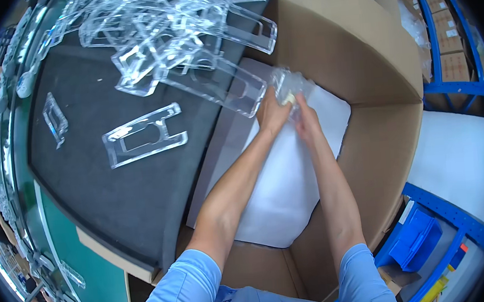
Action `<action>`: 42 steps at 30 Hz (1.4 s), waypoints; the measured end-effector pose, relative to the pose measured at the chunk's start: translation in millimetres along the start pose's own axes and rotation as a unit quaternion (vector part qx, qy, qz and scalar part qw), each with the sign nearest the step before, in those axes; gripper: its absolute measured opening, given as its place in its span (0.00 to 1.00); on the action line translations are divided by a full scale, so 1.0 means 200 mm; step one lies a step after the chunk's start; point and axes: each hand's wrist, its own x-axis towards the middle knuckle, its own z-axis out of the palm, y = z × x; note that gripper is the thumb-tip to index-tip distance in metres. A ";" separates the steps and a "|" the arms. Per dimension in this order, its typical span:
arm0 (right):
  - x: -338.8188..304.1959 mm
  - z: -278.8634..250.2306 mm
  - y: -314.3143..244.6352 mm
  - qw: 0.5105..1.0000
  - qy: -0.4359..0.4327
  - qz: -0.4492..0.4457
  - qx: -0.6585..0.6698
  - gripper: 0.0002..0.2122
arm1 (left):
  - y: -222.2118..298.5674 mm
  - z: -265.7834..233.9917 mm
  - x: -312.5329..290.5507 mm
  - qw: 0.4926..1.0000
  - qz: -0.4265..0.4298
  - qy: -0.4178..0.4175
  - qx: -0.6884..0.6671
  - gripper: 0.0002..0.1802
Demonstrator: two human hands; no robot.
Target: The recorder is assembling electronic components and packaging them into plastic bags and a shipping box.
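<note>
Both of my hands reach into a large open cardboard box (358,37). Between them is a crinkled clear plastic piece (289,81), blurred, so its exact kind does not show. My left hand (273,114) grips its near left side, and my right hand (307,121) closes on its near right side. A small pale yellow bit (289,99) shows between the hands. Under them lies a white sheet (283,199) inside the box. Left of my left hand, a clear plastic frame (249,101) juts from the pile over the box.
A tangled pile of clear plastic frames (167,25) covers the far part of a dark grey work surface (90,193). One loose frame (145,135) and a smaller clear piece (55,120) lie nearer. On the right stand blue shelving (461,88) and a blue bin (415,239).
</note>
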 end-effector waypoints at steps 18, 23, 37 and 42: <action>-2.21 0.99 -0.18 0.894 -0.384 -0.080 -0.216 0.27 | 0.14 -1.75 -1.85 0.929 0.282 0.129 -0.204 0.52; -2.88 1.63 0.28 0.840 -0.464 -0.207 -0.191 0.26 | -0.27 -2.40 -2.45 0.915 0.200 0.243 -0.251 0.55; -3.19 2.54 0.84 0.060 -0.675 -0.679 -0.283 0.15 | -1.04 -3.08 -3.28 0.656 -0.033 0.054 -0.752 0.29; -3.18 2.59 1.11 0.050 -0.728 -0.615 -0.297 0.20 | -1.07 -2.96 -3.37 0.664 -0.075 0.239 -0.705 0.28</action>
